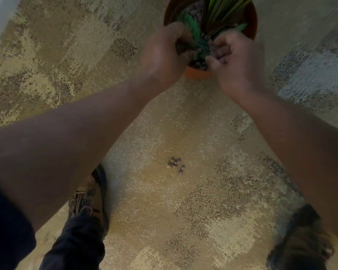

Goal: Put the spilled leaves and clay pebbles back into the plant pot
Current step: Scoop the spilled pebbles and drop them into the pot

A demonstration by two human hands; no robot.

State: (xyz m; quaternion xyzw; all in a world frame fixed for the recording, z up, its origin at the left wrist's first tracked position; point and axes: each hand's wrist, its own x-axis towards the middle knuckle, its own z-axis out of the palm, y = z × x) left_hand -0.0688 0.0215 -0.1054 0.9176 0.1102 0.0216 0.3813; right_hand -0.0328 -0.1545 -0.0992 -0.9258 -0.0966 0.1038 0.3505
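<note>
Both hands are over the near rim of the pot [196,74], cupped together. The left hand [162,55] is curled half closed around pebbles [213,49] and green leaves [195,34]. The right hand [236,61] is likewise curled, fingers bent inward, with pebbles lodged against its fingertips. The image is blurred, so exact finger contact cannot be told.

A small cluster of loose pebbles [175,164] lies on the carpet [154,133], well short of the pot, toward the person's shoes [86,203].

Assessment: the pebbles appear light, hard and round. They will likely roll and slip from a loose grip, so scooping with cupped palms suits them better than pinching. The leaves look thin and limp, are easily creased, and are best gathered by the stem end. Remaining work appears minor.
</note>
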